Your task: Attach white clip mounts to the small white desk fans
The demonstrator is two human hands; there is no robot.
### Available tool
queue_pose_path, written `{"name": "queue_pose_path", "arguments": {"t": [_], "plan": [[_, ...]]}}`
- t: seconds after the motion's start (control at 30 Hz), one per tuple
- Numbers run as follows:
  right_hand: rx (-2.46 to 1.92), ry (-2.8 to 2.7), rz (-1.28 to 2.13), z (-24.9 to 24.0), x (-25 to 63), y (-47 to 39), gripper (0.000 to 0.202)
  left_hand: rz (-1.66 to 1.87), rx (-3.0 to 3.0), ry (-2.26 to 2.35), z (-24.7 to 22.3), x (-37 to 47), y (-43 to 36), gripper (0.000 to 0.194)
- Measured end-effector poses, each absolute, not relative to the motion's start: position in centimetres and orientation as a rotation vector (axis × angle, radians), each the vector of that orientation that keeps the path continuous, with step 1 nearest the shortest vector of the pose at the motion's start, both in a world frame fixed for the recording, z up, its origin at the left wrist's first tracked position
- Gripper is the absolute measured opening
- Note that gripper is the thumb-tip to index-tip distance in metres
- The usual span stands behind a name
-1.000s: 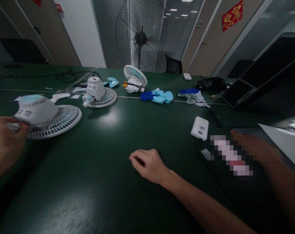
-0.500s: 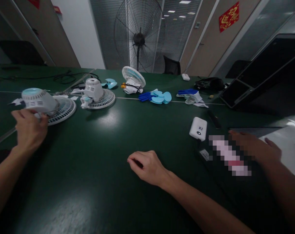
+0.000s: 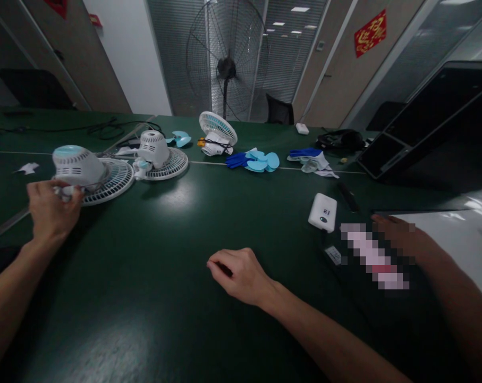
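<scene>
At the left, my left hand [image 3: 54,207] has its fingers closed around a white part at the near side of a small fan [image 3: 81,167]. That fan lies with its round grille [image 3: 115,183] down on the table and its motor housing up. My right hand [image 3: 241,272] rests on the dark green table [image 3: 177,319] in a loose fist, with no object showing in it. Beside the held fan stands a second small fan [image 3: 155,151], also grille down. A third small fan [image 3: 217,133] sits farther back, its grille tilted up.
Light blue fan blades [image 3: 261,160] lie by blue gloves [image 3: 237,159]. More gloves [image 3: 312,159] lie to the right. A white device [image 3: 323,213] with a cable stands near another person's hand [image 3: 408,239]. A large black case [image 3: 436,127] occupies the right side.
My left hand has shifted the small fan to the right, closer to the second fan. A white scrap at the far left now shows apart from it. My right hand stays put.
</scene>
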State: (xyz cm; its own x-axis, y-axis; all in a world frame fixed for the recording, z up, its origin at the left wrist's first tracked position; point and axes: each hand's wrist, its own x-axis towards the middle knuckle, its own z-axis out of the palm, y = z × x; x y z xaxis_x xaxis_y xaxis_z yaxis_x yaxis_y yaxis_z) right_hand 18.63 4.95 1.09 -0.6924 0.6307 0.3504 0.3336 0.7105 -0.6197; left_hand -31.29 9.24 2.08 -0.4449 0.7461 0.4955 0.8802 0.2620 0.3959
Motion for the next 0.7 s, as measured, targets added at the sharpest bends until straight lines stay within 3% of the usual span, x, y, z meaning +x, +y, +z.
{"name": "queue_pose_path", "arguments": {"t": [0.2, 0.33, 0.4, 0.7], "plan": [[-0.747, -2.364, 0.697, 1.2, 18.6, 4.9, 0.021, -0.78, -1.417, -1.998, 4.0, -28.0, 9.5, 0.066], [-0.765, -2.374, 0.703, 1.4, 18.6, 4.9, 0.02, -0.68, -1.774, -1.89, 5.2, -23.7, 13.6, 0.052], [-0.766, -2.377, 0.704, 1.4, 18.6, 4.9, 0.021, -0.64, -1.957, -1.931, 4.9, -22.3, 16.4, 0.055], [-0.717, -2.412, 0.649, 0.9, 18.7, 5.0, 0.023, -0.601, -1.902, -1.909, 3.3, -21.2, 20.1, 0.048]]}}
